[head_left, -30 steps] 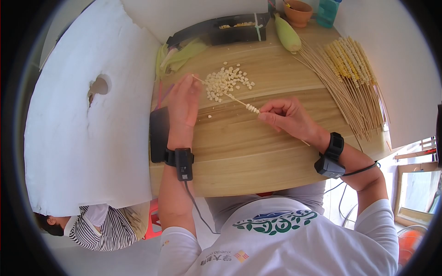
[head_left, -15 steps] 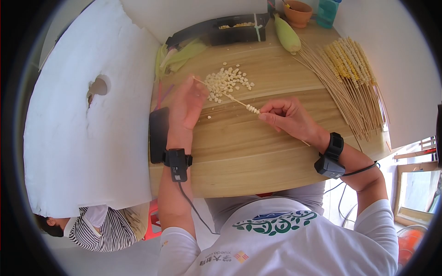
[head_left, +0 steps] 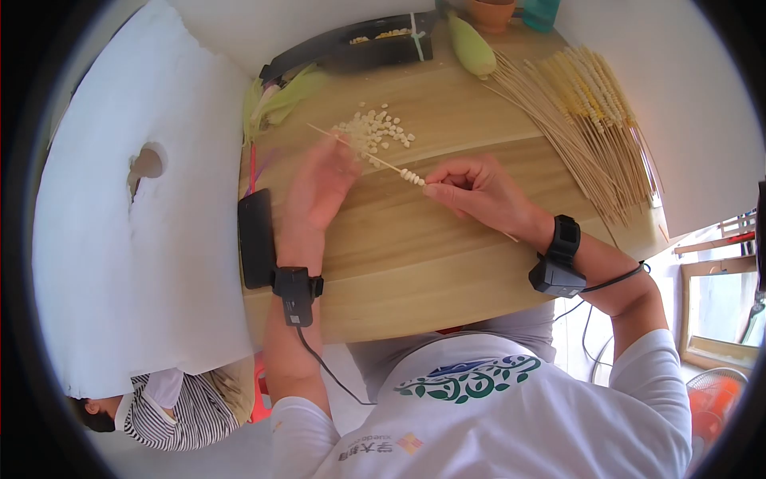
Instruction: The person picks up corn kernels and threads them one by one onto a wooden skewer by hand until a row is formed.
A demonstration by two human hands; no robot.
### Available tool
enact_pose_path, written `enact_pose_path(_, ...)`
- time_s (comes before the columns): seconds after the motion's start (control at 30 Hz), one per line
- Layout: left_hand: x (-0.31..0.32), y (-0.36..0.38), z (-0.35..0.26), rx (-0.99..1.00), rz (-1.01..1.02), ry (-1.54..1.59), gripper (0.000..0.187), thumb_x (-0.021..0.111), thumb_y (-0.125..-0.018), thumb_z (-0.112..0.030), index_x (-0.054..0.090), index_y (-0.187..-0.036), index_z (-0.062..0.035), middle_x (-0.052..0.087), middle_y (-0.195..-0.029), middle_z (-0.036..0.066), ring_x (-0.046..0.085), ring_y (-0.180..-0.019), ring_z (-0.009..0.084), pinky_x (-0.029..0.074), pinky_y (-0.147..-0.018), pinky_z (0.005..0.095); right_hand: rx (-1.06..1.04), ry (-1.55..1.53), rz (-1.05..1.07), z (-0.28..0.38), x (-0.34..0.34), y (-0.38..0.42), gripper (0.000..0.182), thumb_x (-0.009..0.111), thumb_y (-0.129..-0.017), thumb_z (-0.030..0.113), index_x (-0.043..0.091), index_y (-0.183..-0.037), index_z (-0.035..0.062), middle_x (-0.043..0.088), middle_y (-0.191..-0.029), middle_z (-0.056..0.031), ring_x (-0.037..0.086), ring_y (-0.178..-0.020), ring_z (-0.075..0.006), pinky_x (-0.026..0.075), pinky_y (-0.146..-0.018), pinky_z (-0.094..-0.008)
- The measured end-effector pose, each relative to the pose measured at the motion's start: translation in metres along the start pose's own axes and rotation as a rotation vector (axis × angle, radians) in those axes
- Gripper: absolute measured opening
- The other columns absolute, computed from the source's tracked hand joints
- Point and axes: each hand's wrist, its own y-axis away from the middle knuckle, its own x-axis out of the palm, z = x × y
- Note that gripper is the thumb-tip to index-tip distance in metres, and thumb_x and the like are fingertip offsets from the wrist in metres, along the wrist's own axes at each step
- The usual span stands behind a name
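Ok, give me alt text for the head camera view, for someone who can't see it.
A person's right hand holds a thin wooden skewer threaded with a few corn kernels, while the left hand reaches toward a pile of loose kernels on a wooden table. A bundle of skewers lies at the right.

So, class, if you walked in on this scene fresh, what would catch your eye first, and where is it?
First, the two hands at the middle of the wooden table: the right hand pinches a thin skewer strung with a few pale kernels, while the left hand is at its far end. Just beyond lies a loose pile of kernels. At the table's far right, a fan of skewers, some already loaded with kernels.
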Motion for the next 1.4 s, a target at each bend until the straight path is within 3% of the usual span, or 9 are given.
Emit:
enact_pose_path(0.5, 0.041, 0.019, 0.045, -0.141, 0.071, -0.2, 0.02, 0.061, -0.09, -0.011, 0.062, -0.11, -0.0053, 0.064, -0.098, 0.005, 0.055, -0.078, 0.0103, 0.048, -0.069, 0.027, -0.102, -0.05, -0.074, -0.001, 0.002, 0.0, 0.012, 0.059, -0.092, 0.012, 0.062, -0.089, 0.0018, 0.054, -0.067, 0.0061, 0.043, -0.056, 0.0008, 0.034, -0.048, -0.0172)
enact_pose_path(0.83, 0.042, 0.02, 0.047, -0.078, 0.042, -0.288, 0.019, 0.062, -0.09, -0.012, 0.064, -0.107, -0.0051, 0.065, -0.094, 0.003, 0.055, -0.076, 0.0093, 0.047, -0.067, 0.0259, -0.095, -0.005, -0.084, 0.0, 0.002, 0.001, 0.012, 0.059, -0.092, 0.012, 0.061, -0.087, 0.0017, 0.053, -0.065, 0.0056, 0.044, -0.056, 0.0001, 0.035, -0.049, -0.0178)
enact_pose_path(0.93, 0.042, 0.017, 0.028, 0.035, -0.035, -0.439, 0.018, 0.063, -0.089, -0.014, 0.066, -0.104, -0.0039, 0.066, -0.09, 0.003, 0.055, -0.074, 0.0082, 0.045, -0.066, 0.0239, -0.094, -0.03, -0.116, -0.004, 0.001, -0.001, 0.013, 0.06, -0.092, 0.014, 0.061, -0.087, 0.0017, 0.054, -0.065, 0.0058, 0.045, -0.056, 0.0001, 0.037, -0.05, -0.0172)
enact_pose_path(1.0, 0.038, 0.018, 0.006, 0.205, -0.173, -0.883, 0.017, 0.066, -0.087, -0.013, 0.067, -0.099, -0.0026, 0.066, -0.086, 0.002, 0.053, -0.07, 0.0061, 0.043, -0.064, 0.0215, -0.094, -0.035, -0.12, -0.01, 0.0, -0.004, 0.013, 0.06, -0.092, 0.014, 0.062, -0.087, 0.0017, 0.054, -0.065, 0.0059, 0.045, -0.057, 0.0, 0.038, -0.051, -0.017)
enact_pose_path(1.03, 0.031, 0.017, -0.005, 0.205, -0.184, -0.886, 0.017, 0.066, -0.087, -0.013, 0.067, -0.099, -0.0026, 0.066, -0.086, 0.002, 0.053, -0.07, 0.0061, 0.043, -0.064, 0.0215, -0.091, -0.038, -0.124, -0.012, 0.0, -0.005, 0.013, 0.061, -0.091, 0.015, 0.062, -0.087, 0.0018, 0.054, -0.065, 0.006, 0.046, -0.057, 0.0, 0.039, -0.051, -0.0168)
enact_pose_path(1.1, 0.015, 0.018, -0.025, 0.193, -0.126, -1.272, 0.014, 0.068, -0.084, -0.012, 0.067, -0.094, -0.0018, 0.065, -0.079, 0.0, 0.052, -0.069, 0.0045, 0.042, -0.063, 0.02, -0.074, -0.031, -0.116, -0.012, 0.0, -0.005, 0.013, 0.061, -0.091, 0.015, 0.062, -0.087, 0.0018, 0.055, -0.065, 0.0061, 0.046, -0.057, 0.0, 0.038, -0.051, -0.017)
enact_pose_path(1.13, 0.008, 0.017, -0.033, 0.191, -0.142, -1.275, 0.014, 0.068, -0.084, -0.012, 0.067, -0.094, -0.0018, 0.065, -0.079, 0.0, 0.052, -0.069, 0.0045, 0.042, -0.063, 0.02, -0.06, -0.015, -0.121, -0.011, 0.0, -0.005, 0.013, 0.061, -0.091, 0.015, 0.062, -0.087, 0.0019, 0.055, -0.065, 0.0062, 0.045, -0.057, 0.0, 0.038, -0.051, -0.0172)
enact_pose_path(1.3, -0.003, 0.023, -0.051, -0.052, 0.061, -1.775, 0.013, 0.072, -0.078, -0.011, 0.066, -0.087, -0.0029, 0.062, -0.074, -0.002, 0.053, -0.068, 0.0041, 0.042, -0.063, 0.0191, -0.055, 0.006, -0.098, -0.008, 0.001, -0.004, 0.013, 0.061, -0.091, 0.014, 0.062, -0.086, 0.0019, 0.054, -0.065, 0.0062, 0.043, -0.056, 0.0001, 0.035, -0.05, -0.0174)
enact_pose_path(1.4, 0.006, 0.029, -0.044, -0.013, 0.107, -1.736, 0.012, 0.073, -0.076, -0.01, 0.066, -0.083, -0.003, 0.061, -0.071, -0.002, 0.053, -0.064, 0.0045, 0.042, -0.059, 0.0189, -0.04, 0.02, -0.086, -0.005, 0.002, -0.003, 0.013, 0.061, -0.091, 0.014, 0.062, -0.086, 0.0018, 0.052, -0.064, 0.0064, 0.042, -0.056, 0.0001, 0.033, -0.05, -0.0176)
